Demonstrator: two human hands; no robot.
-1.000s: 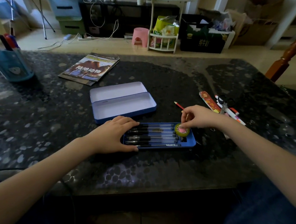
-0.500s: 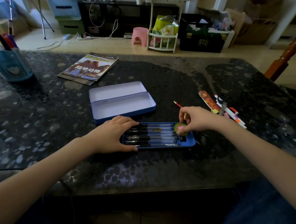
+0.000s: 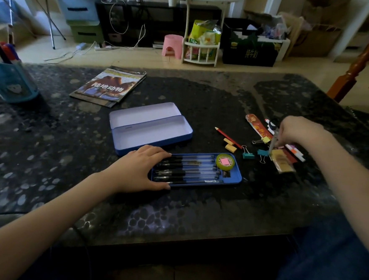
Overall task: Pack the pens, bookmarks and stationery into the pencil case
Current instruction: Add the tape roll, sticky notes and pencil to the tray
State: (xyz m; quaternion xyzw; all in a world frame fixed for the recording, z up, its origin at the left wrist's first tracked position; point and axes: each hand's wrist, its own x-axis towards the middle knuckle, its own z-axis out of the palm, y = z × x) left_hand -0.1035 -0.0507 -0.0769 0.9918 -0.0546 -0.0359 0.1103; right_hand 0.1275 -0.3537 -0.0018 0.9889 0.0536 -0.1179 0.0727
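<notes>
A blue pen tray lies in front of me with several black pens and a green tape roll in it. My left hand rests flat on the tray's left end. The open blue pencil case sits just behind the tray. To the right, my right hand hovers over loose stationery and pinches a thin grey metal tool. Under and around it lie a gold bookmark, a red bookmark, white markers, teal binder clips, a red pencil and yellow erasers.
A magazine lies at the back left of the dark stone table. A blue pen holder stands at the far left edge. A wooden chair post rises beyond the right corner.
My right hand let go of the tape roll in the tray and moved right to the stationery pile, where it now pinches the grey tool. My left hand stayed put.
</notes>
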